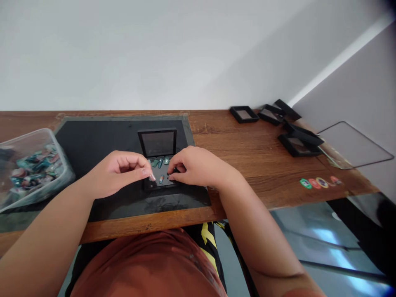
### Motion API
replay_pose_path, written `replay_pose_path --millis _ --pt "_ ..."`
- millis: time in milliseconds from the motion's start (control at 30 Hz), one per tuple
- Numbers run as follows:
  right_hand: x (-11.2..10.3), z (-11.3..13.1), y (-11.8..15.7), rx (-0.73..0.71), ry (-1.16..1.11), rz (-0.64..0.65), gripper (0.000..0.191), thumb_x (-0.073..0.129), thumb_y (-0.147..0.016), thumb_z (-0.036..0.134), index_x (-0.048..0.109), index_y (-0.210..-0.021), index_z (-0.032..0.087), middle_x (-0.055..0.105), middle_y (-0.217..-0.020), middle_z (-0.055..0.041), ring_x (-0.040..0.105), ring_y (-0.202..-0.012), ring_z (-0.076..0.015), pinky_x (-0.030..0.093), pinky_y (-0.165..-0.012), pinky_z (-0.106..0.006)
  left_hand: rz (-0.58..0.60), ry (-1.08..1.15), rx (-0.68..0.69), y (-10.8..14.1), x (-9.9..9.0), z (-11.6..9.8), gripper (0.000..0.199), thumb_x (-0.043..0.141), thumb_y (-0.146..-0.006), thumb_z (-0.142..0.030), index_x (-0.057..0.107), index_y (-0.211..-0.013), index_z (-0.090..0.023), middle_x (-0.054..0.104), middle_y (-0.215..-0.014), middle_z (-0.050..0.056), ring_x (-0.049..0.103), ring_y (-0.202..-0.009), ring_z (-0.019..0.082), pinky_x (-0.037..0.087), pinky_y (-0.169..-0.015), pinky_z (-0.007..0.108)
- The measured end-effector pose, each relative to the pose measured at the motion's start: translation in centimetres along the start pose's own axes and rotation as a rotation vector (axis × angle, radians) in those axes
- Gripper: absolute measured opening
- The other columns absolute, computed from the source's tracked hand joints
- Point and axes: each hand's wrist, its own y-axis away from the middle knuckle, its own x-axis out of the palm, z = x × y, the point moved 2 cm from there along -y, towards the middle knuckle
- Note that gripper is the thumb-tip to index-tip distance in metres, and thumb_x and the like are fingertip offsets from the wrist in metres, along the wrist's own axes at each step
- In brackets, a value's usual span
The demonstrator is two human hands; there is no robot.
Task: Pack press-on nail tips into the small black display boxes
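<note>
A black hinged box (pixel 161 185) lies on the dark mat with its windowed lid (pixel 159 143) raised. Inside is a row of small teal decorated pieces that look like press-on nails (pixel 160 163), and an orange-and-blue one (pixel 161 179) lies below them. Over the box's left side, my left hand (pixel 116 173) pinches a small, shiny, pale press-on nail (pixel 152 177) between thumb and fingertips. My right hand (pixel 194 167) is closed at the box's right side, fingertips at its surface; whatever they grip is too small to make out.
A clear plastic tub (pixel 63 165) full of similar small pieces stands at the left. Several black boxes (pixel 244 114) lie at the back right of the wooden table (pixel 225 144). Colourful round stickers (pixel 314 183) sit near the right front edge, with a thin wire frame (pixel 368 140) beyond.
</note>
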Motion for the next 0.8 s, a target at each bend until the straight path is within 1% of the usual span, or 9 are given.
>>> replay_pose_path --millis 133,300,367,467,533,667,733,800 --pt "0.0 0.03 0.04 -0.002 0.002 -0.008 0.011 0.074 -0.084 0.024 0.082 -0.091 0.024 0.067 -0.071 0.0035 0.048 -0.059 -0.0078 0.029 -0.06 -0.026 -0.008 0.146 0.005 0.08 0.02 -0.43 0.016 0.075 -0.085 -0.029 0.076 -0.072 -0.021 0.074 -0.07 0.0 0.066 -0.064 0.009 0.052 -0.064 0.015" --pt "0.01 0.0 0.07 0.0 -0.011 -0.007 0.011 0.074 -0.084 0.025 0.082 -0.09 0.024 0.067 -0.072 0.0031 0.048 -0.059 -0.008 0.029 -0.059 -0.026 -0.065 0.244 0.013 0.15 0.15 -0.31 0.012 0.076 -0.081 -0.02 0.076 -0.069 -0.02 0.072 -0.065 -0.001 0.06 -0.057 0.006 0.049 -0.057 0.013" --pt "-0.02 0.01 0.08 0.0 -0.013 -0.009 0.011 0.074 -0.084 0.025 0.082 -0.09 0.024 0.067 -0.072 0.003 0.048 -0.059 -0.0079 0.029 -0.059 -0.026 -0.069 0.276 0.009 0.18 0.19 -0.2 0.013 0.076 -0.081 -0.02 0.075 -0.068 -0.019 0.072 -0.067 0.001 0.061 -0.058 0.007 0.051 -0.056 0.014" --pt "-0.08 -0.01 0.09 0.005 -0.019 -0.004 0.011 0.074 -0.084 0.025 0.082 -0.091 0.024 0.067 -0.073 0.0031 0.048 -0.059 -0.0077 0.029 -0.059 -0.026 -0.061 0.31 -0.005 0.16 0.31 -0.14 0.017 0.075 -0.085 -0.023 0.074 -0.069 -0.018 0.076 -0.077 0.004 0.066 -0.064 0.01 0.053 -0.056 0.016" --pt "-0.1 -0.03 0.09 0.006 -0.019 0.0 0.012 0.074 -0.084 0.024 0.083 -0.092 0.024 0.067 -0.074 0.003 0.048 -0.06 -0.0076 0.029 -0.059 -0.026 -0.046 0.333 -0.015 0.12 0.44 -0.2 0.021 0.074 -0.087 -0.025 0.07 -0.068 -0.017 0.077 -0.081 0.005 0.067 -0.065 0.011 0.054 -0.054 0.016" --pt "-0.08 -0.07 0.1 -0.003 -0.014 -0.002 0.013 0.074 -0.084 0.025 0.083 -0.093 0.025 0.068 -0.075 0.0025 0.049 -0.06 -0.0079 0.029 -0.059 -0.026 -0.026 0.331 -0.041 0.11 0.71 -0.5 0.023 0.074 -0.088 -0.026 0.065 -0.069 -0.017 0.075 -0.074 0.003 0.061 -0.054 0.008 0.048 -0.046 0.014" --pt "-0.08 -0.08 0.14 0.001 -0.011 -0.003 0.014 0.073 -0.084 0.026 0.082 -0.094 0.025 0.068 -0.075 0.0025 0.049 -0.06 -0.0081 0.029 -0.06 -0.026 -0.033 0.291 -0.045 0.11 0.76 -0.63 0.024 0.074 -0.088 -0.028 0.065 -0.069 -0.017 0.074 -0.072 0.002 0.059 -0.054 0.007 0.048 -0.047 0.014" --pt "-0.14 -0.1 0.21 0.012 -0.018 -0.012 0.015 0.073 -0.084 0.026 0.082 -0.096 0.025 0.068 -0.075 0.0027 0.049 -0.06 -0.0082 0.029 -0.059 -0.026 -0.053 0.243 -0.034 0.08 0.75 -0.66 0.025 0.074 -0.089 -0.031 0.067 -0.07 -0.017 0.073 -0.072 0.002 0.059 -0.055 0.007 0.051 -0.051 0.015"
